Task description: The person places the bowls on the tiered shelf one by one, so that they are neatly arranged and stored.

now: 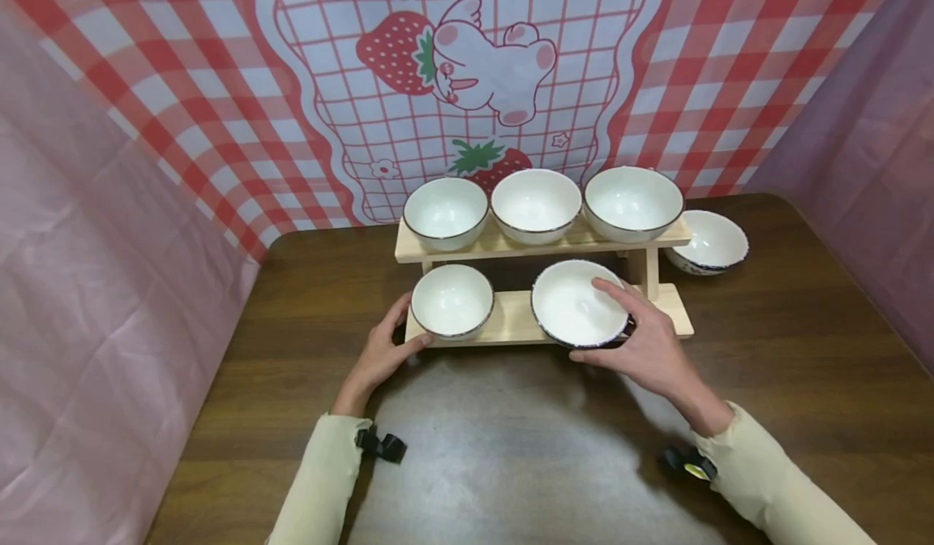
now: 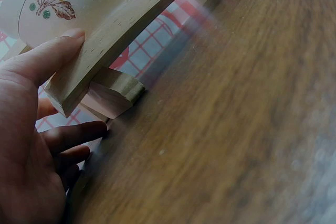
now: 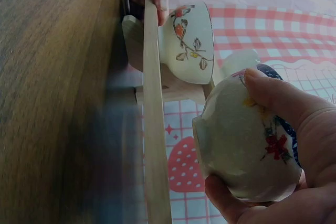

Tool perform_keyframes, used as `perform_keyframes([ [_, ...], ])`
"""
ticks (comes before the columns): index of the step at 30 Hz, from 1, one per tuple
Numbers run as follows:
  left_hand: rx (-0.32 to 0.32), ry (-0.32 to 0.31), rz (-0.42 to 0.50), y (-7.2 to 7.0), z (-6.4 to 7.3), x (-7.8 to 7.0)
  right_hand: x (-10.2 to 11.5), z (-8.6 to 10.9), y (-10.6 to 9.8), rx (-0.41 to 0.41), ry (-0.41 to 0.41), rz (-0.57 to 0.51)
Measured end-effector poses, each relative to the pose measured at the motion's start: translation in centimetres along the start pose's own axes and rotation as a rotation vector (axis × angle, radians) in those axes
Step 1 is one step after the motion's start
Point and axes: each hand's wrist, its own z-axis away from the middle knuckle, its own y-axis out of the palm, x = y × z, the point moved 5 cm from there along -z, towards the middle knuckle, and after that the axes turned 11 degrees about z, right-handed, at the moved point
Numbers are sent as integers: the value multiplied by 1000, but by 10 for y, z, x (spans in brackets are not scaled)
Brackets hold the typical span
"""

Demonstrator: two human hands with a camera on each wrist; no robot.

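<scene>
My right hand (image 1: 653, 350) grips a white bowl (image 1: 576, 306) with a dark blue patterned rim, thumb near the front and a finger over the far side. In the right wrist view this bowl (image 3: 249, 140) shows painted flowers, and its foot is close over the lower board. My left hand (image 1: 383, 350) holds the left end of the wooden two-tier rack (image 1: 514, 318), thumb on top of the lower board (image 2: 113, 38) and fingers below it. Beside that thumb stands a brown-rimmed bowl (image 1: 452, 302), painted with fruit and leaves.
On the upper tier stand three bowls: a left one (image 1: 445, 212), a middle one (image 1: 536, 204) and a right one (image 1: 633, 203). Another blue-rimmed bowl (image 1: 708, 243) sits on the wooden table (image 1: 511, 448) behind the rack's right end. A checked strawberry cloth (image 1: 496, 66) hangs behind.
</scene>
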Motion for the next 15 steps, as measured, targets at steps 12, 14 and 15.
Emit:
perform_keyframes([
  [12, -5, -3, -6, 0, -3, 9, 4, -6, 18, 42, 1, -25],
  [14, -9, 0, -3, -1, -6, 19, 3, -7, 22, 39, -2, -24],
  [15, -12, 1, -3, -1, -8, 24, 3, -7, 24, 36, -5, -24],
])
